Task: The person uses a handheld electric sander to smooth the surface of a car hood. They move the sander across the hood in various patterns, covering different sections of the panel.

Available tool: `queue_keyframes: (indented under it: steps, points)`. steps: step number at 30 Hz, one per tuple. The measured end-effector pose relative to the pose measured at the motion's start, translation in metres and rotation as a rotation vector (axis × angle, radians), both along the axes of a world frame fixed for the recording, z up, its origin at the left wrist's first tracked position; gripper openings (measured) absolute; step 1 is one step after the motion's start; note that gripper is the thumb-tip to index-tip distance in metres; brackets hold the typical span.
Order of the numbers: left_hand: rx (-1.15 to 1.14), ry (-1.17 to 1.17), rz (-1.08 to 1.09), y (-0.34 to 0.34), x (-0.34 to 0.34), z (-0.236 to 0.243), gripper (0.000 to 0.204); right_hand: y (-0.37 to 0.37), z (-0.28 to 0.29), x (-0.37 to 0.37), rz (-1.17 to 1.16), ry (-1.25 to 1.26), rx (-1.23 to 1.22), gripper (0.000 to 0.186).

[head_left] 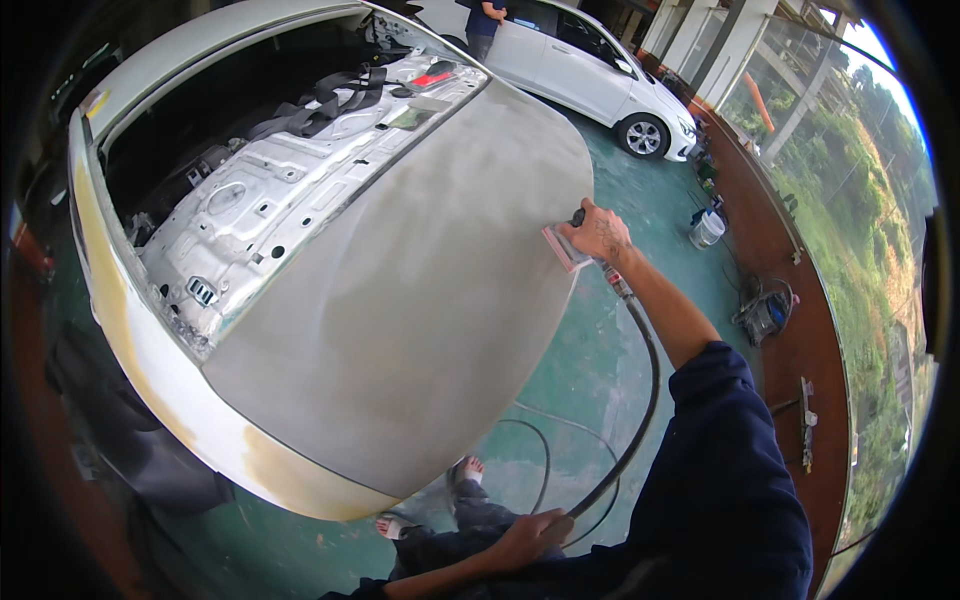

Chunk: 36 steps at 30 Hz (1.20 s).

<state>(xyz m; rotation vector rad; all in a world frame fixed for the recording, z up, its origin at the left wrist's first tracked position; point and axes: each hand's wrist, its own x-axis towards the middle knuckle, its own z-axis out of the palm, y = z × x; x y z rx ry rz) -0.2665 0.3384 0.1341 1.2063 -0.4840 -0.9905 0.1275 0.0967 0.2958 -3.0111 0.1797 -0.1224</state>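
My right hand (598, 234) is closed over the top of a hand-held sander (568, 248), whose flat pad rests at the right edge of a grey, sanded trunk lid (410, 270). A dark hose (648, 390) runs from the sander's back fitting and curves down toward me. Low in the view, my left hand (532, 538) is wrapped round that hose, near my legs. The lid's surface is patchy, with lighter and darker grey areas. Pale filler patches (275, 465) mark the white car body beside the lid.
Beyond the lid lies the stripped rear shelf (250, 200) with loose black belts (330, 105). A white car (575, 60) and a person (486, 25) stand at the back. A white bucket (707, 229) and a vacuum-like machine (768, 312) sit by the brown wall (815, 360). Thin hose loops cross the green floor.
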Motion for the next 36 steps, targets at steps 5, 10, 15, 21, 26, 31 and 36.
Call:
queue_keyframes:
  steps: [5, 10, 15, 21, 26, 31, 36]
  points:
    - [-0.065, -0.116, -0.074, -0.008, 0.011, 0.003, 0.059, 0.045, -0.008, -0.058, 0.294, -0.04, 0.024, 0.059]
    - [-0.16, -0.367, -0.256, -0.037, 0.021, -0.018, 0.046, 0.095, 0.003, -0.144, 0.546, 0.126, 0.115, 0.051]
    - [-0.086, -0.339, -0.181, -0.043, 0.028, -0.025, 0.042, 0.045, 0.007, -0.065, 0.232, 0.139, 0.066, 0.059]
    - [-0.022, -0.009, 0.079, -0.035, 0.039, 0.008, 0.045, -0.058, -0.004, 0.067, -0.093, 0.032, 0.084, 0.072]
    - [-0.009, -0.079, -0.014, -0.039, 0.038, -0.023, 0.047, -0.042, -0.008, 0.029, 0.056, 0.062, 0.103, 0.07]
    - [-0.215, -0.711, -0.037, -0.064, 0.044, -0.031, 0.026, 0.039, -0.001, -0.095, 0.427, 0.145, 0.101, 0.061]
    - [-0.128, -0.607, -0.138, -0.065, 0.054, -0.019, 0.026, 0.037, 0.002, -0.073, 0.377, 0.12, 0.077, 0.059]
